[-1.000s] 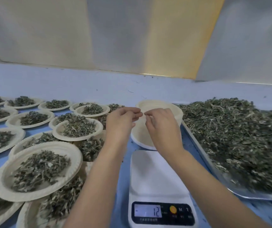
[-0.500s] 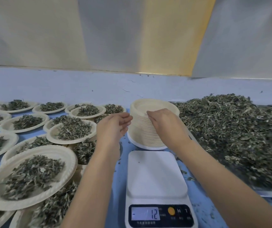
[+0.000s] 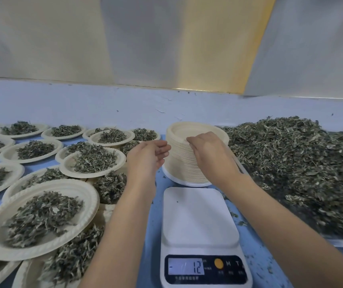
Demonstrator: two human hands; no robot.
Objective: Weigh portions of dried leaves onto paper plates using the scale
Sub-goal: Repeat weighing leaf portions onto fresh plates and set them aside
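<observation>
Dried-leaf portions [image 3: 39,215] are plated, many, left of the scale [image 3: 199,217]. Left hand [image 3: 147,156] is held open, empty. Plate stack [image 3: 178,161] behind the scale is gripped at its rim by right hand [image 3: 210,152]; pan is bare. Large leaf heap [image 3: 291,163] right of the scale is unweighed.

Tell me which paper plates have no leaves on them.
The stack of plates just behind the scale, its rim under the right hand's curled fingers; all other plates hold leaves.
</observation>
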